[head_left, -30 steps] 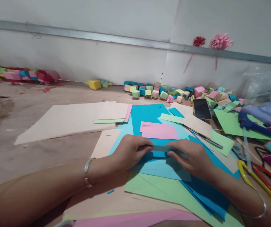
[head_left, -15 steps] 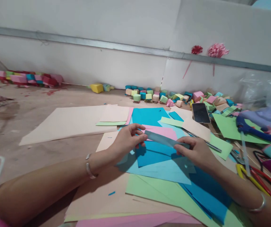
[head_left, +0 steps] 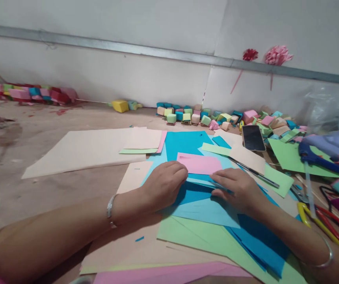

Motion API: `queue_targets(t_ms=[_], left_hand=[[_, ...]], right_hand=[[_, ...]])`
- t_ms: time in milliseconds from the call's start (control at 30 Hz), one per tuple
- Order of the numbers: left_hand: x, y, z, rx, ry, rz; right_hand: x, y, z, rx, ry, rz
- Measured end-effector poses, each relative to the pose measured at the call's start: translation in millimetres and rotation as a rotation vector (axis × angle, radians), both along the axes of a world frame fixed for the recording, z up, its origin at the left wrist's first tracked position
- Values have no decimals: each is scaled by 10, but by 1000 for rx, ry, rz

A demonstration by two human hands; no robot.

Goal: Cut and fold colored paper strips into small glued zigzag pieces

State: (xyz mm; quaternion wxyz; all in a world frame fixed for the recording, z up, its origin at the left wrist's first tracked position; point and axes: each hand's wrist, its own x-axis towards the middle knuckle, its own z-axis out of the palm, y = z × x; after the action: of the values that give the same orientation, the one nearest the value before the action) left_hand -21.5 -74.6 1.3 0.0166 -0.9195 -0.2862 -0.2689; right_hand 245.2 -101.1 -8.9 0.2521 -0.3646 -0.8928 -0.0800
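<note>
A narrow light-blue paper strip (head_left: 200,181) lies on a dark blue sheet (head_left: 196,193) in the middle of a pile of coloured paper. My left hand (head_left: 165,183) has its fingers curled and presses down on the strip's left end. At the strip's right end my right hand (head_left: 237,189) holds it down with its fingertips. A pink sheet (head_left: 199,163) sits just behind the strip. Each wrist wears a silver bangle.
A phone (head_left: 252,137), a blue glue gun (head_left: 314,157) and yellow and red scissors (head_left: 320,217) lie to the right. A thin metal tool (head_left: 255,171) rests behind my right hand. Several paper cubes (head_left: 205,116) line the wall. A large peach sheet (head_left: 83,150) lies at left.
Half a second ago both hands held the strip lifted and tilted in the air. They have brought it down flat on the blue sheet and now press on it.
</note>
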Motion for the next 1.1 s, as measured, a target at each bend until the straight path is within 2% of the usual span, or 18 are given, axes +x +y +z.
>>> queue_targets(t_ms=[100,167,233,300,400,467,633,833,1000,1100], left_hand=[[4,-58,9,-74,23,70],[6,-89,53,-192,-12,102],[16,-113,120,-374,-107,117],[34,-127,183,-626,-217,112],[63,-127,217,-1026,-356,98],[75,-116,197,-1129,-398,114],[78,-87,138,-1032,-395,156],[88,-93,173,-1058,-447,125],[77,-94,191,-854,-355,187],[67,-95,181,-787,-313,185]], right_hand=[[-9,-28,6,-58,57,-9],[-22,-49,32,-122,115,-24],[-40,-68,69,-213,165,-38],[-55,-81,96,-272,198,-37],[-59,-88,89,-240,210,-13],[-51,-85,61,-193,200,-9],[-51,-74,37,-84,135,-18],[-103,-103,89,162,47,2],[-137,-122,97,180,15,-1],[-150,-110,90,145,-2,-6]])
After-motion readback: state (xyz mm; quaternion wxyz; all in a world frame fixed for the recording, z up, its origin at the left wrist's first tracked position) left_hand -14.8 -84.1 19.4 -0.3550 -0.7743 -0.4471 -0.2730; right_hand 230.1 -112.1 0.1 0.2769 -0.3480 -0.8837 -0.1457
